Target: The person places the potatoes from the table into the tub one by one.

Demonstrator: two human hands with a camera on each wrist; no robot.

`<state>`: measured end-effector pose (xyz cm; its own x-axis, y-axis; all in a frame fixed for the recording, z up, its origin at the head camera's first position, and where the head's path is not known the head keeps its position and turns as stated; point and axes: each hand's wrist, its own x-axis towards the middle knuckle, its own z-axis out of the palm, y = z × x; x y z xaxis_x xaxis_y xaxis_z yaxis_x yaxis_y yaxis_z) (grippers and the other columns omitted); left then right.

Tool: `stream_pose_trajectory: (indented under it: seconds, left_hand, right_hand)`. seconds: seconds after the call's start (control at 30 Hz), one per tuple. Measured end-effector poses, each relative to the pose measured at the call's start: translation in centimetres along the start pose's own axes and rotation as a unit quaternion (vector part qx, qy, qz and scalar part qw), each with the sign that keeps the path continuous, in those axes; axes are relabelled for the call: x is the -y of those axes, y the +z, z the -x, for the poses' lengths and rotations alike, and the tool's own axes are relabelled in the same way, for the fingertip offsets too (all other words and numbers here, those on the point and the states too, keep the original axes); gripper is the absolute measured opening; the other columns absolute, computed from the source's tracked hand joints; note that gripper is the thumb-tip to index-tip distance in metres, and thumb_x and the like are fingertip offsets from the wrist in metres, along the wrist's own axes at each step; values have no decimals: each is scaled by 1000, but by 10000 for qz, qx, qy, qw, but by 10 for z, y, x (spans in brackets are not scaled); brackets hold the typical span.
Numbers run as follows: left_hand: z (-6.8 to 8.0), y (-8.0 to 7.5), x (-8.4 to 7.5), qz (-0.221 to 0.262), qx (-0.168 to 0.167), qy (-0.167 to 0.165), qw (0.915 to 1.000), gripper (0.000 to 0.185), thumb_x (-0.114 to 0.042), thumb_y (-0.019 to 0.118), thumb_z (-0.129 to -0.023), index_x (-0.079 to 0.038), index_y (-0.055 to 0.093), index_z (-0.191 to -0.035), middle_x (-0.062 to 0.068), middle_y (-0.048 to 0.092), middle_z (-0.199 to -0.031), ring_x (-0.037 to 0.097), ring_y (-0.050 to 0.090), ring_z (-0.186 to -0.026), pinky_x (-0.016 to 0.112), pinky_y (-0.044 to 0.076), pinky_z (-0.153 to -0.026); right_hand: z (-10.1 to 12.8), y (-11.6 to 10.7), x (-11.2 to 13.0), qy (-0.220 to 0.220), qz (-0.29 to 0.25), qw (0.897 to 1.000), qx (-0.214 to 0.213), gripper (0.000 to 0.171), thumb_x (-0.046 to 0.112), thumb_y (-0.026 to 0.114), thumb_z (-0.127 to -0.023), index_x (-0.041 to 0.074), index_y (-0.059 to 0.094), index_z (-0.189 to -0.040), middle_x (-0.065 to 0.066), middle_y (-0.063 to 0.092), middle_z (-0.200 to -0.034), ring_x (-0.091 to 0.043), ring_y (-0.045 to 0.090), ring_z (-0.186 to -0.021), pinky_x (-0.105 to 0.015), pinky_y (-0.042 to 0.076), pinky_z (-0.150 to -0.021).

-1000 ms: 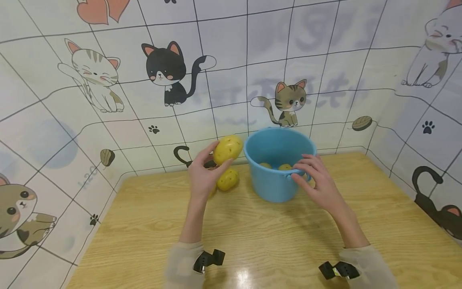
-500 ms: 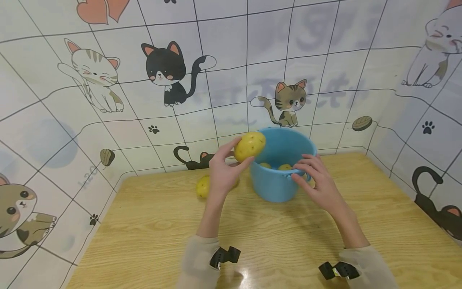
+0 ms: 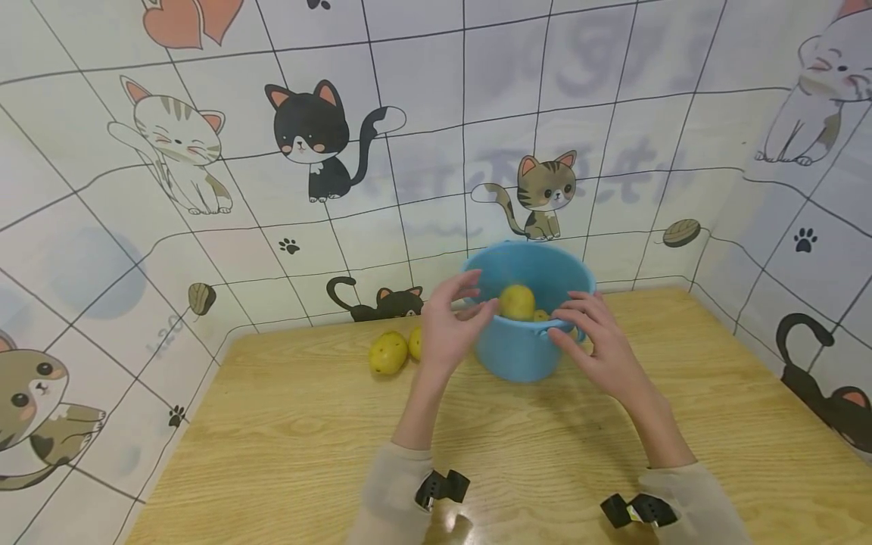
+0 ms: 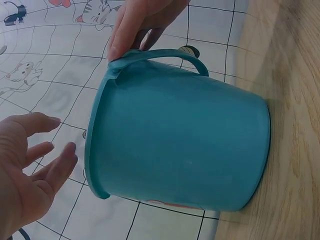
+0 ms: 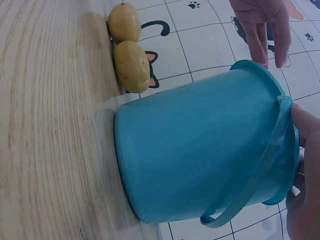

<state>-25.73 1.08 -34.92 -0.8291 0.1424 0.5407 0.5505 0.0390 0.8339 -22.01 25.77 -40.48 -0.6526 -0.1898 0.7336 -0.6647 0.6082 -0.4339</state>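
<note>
Pinching the round, smooth blue bucket by its rim on the near right: that's the right hand! The left hand, fingers spread, hovers by the rim's left side. A plump yellow potato sits inside, another peeking out to its right; two dimpled potatoes lie left, toward the desk's far edge, grained wood stretching wide on the near side.

The bucket is set far on the table, before the wall. Left of it, 2 potatoes are placed side by side; in it, 2 more potatoes are seen. It is flanked by the left hand and right hand.
</note>
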Motion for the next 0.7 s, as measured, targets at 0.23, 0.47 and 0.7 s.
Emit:
stream_pose_trajectory:
  seconds: [0.23, 0.47, 0.7]
  left_hand:
    - [2, 1, 0, -254, 91, 438, 9987, 38, -1, 75, -88, 2, 66, -125, 18, 65, -121, 33, 64, -105, 44, 58, -88]
    - [5, -4, 1, -362, 107, 594, 9975, 37, -2, 74, -88, 2, 67, -124, 17, 66, -118, 30, 65, -103, 46, 58, -89]
    - [10, -17, 4, -349, 11, 546, 9979, 37, 0, 74, -87, 1, 67, -123, 18, 65, -122, 36, 63, -106, 50, 57, -90]
  right_hand:
    - [0, 1, 0, -48, -7, 10000, -20, 19, 9, 72, -92, 9, 70, -111, -10, 63, -116, -41, 43, -133, -59, 10, -121]
    - [1, 2, 0, -19, -16, 10000, -13, 21, 8, 72, -92, 8, 71, -113, -10, 63, -118, -41, 42, -133, -56, 9, -122]
    - [1, 1, 2, 54, -61, 10000, 0, 22, 7, 72, -92, 9, 71, -113, -10, 63, -119, -40, 41, -134, -53, 8, -123]
